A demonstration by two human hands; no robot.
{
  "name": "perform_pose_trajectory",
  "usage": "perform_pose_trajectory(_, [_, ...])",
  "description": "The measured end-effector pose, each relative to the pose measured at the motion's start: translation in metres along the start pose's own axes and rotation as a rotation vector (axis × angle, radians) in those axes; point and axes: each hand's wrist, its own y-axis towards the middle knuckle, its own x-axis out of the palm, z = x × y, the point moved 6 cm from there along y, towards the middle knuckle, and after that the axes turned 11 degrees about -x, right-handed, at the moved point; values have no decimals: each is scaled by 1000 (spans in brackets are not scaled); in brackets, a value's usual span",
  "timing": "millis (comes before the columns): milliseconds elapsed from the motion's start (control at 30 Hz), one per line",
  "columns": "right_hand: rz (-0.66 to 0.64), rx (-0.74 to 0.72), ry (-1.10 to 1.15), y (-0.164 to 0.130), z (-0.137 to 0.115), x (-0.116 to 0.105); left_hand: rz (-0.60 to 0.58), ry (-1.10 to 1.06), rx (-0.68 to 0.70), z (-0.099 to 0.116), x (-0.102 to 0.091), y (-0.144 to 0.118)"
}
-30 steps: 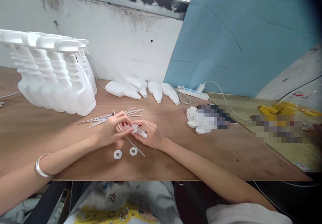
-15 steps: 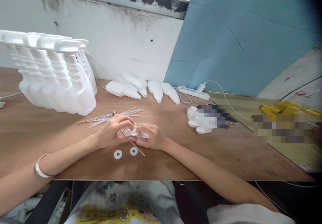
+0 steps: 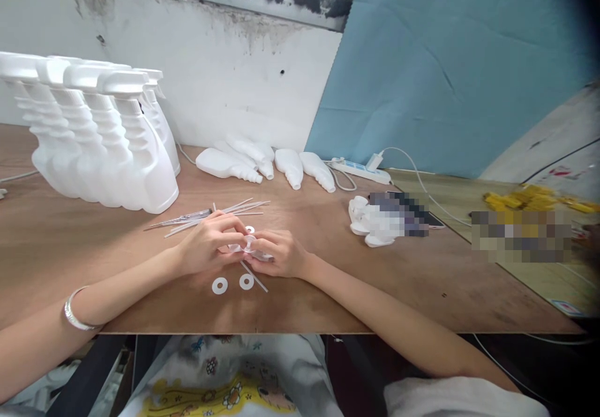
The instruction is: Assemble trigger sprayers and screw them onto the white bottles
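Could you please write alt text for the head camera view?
Two hands, left and right, meet over a wooden table, holding a small white part. Two washers lie just before them; spray bottles stand at far left.

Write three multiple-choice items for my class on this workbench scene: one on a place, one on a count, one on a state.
1. Where do the loose white washers lie?
A. On the table just in front of the hands
B. Beside the power strip
C. Under the upright bottles

2. How many washers lie flat in front of the hands?
A. Two
B. Five
C. None

3. How do the capless bottles near the wall lie?
A. Upright
B. On their sides
C. Stacked in a box

Answers:
1 A: the rings sit on the wooden table between the table's near edge and the left hand and right hand.
2 A: two rings show side by side.
3 B: they rest flat, while the trigger spray bottles stand.
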Motion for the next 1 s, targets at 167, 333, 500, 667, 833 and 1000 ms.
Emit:
perform_pose_trajectory(167, [-14,29,-5,-1,1,2,-24,-21,-11,-1,1,0])
perform_pose_trajectory(333, [-16,36,-55,-1,0,3,-96,2,12,0,2,2])
perform_pose_trajectory(500, [-10,40,-77,0,-2,2,-110,63,49,1,1,3])
perform_pose_trajectory(667, [3,50,-87,3,-4,1,-97,41,58,1,1,0])
perform_pose_trajectory(833, [46,-22,-39,0,-6,0,-30,94,94,4,0,-3])
perform_pose_trajectory(1000, [39,56,26,-3,-2,-1,-29,121,110,2,1,-4])
